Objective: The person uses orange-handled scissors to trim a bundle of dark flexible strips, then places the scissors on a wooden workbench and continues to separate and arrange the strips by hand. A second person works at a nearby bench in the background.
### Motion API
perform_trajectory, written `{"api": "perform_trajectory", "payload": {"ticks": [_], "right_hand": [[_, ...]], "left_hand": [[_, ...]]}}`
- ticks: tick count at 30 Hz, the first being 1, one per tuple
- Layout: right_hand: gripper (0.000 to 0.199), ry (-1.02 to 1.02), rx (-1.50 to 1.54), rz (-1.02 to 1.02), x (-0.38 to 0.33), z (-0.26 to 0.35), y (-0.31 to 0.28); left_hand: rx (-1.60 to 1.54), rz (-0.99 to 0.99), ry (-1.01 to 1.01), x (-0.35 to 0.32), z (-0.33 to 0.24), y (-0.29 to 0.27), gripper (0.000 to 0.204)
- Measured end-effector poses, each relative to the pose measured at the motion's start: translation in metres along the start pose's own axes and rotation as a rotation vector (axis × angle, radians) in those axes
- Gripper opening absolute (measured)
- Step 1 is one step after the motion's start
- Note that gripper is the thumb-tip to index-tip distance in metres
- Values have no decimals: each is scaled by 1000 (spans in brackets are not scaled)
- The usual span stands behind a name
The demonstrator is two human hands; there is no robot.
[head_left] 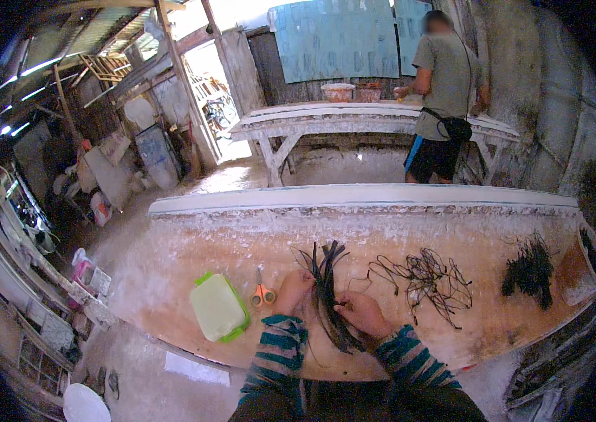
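Note:
A bundle of long, thin black strips [327, 295] lies in front of me on the wooden table [185, 246], its far ends fanned out. My left hand [296, 290] is closed at the bundle's left side, gripping it near the upper part. From the right, my right hand [363, 313] pinches the strips around the middle with thumb and fingers. Orange-handled scissors [263, 295] rest just left of my left hand. Beyond them sits a plastic box with a pale lid and green clips [219, 307]. Loose, tangled black cords [435, 281] are spread to the right of my right hand.
A dark clump of short strands [530, 271] lies at the table's right, beside a whitish container on its side [579, 271]. A long white ledge [361, 200] edges the table's far side. Behind it, a person [445, 84] stands at another workbench [298, 125].

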State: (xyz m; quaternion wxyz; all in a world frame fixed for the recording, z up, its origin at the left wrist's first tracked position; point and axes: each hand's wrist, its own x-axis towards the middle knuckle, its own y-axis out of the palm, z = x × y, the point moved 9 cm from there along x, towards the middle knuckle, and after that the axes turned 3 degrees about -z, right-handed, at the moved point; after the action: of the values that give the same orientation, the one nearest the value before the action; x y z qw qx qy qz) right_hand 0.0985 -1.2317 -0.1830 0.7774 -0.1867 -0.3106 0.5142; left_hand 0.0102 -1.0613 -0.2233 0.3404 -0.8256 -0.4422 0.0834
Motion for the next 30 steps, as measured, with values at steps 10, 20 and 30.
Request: {"api": "perform_trajectory", "payload": {"ticks": [10,20,30], "right_hand": [[21,-2,-127,-71,-5,8,-6],[23,51,218,-266,-2,-3,-27],[29,144,716,38,-5,2,6]], "left_hand": [[-268,-91,-191,-4,-15,-23,21],[-1003,-254,-98,-8,-33,-38,8],[-1248,96,-216,-16,-46,12,8]]}}
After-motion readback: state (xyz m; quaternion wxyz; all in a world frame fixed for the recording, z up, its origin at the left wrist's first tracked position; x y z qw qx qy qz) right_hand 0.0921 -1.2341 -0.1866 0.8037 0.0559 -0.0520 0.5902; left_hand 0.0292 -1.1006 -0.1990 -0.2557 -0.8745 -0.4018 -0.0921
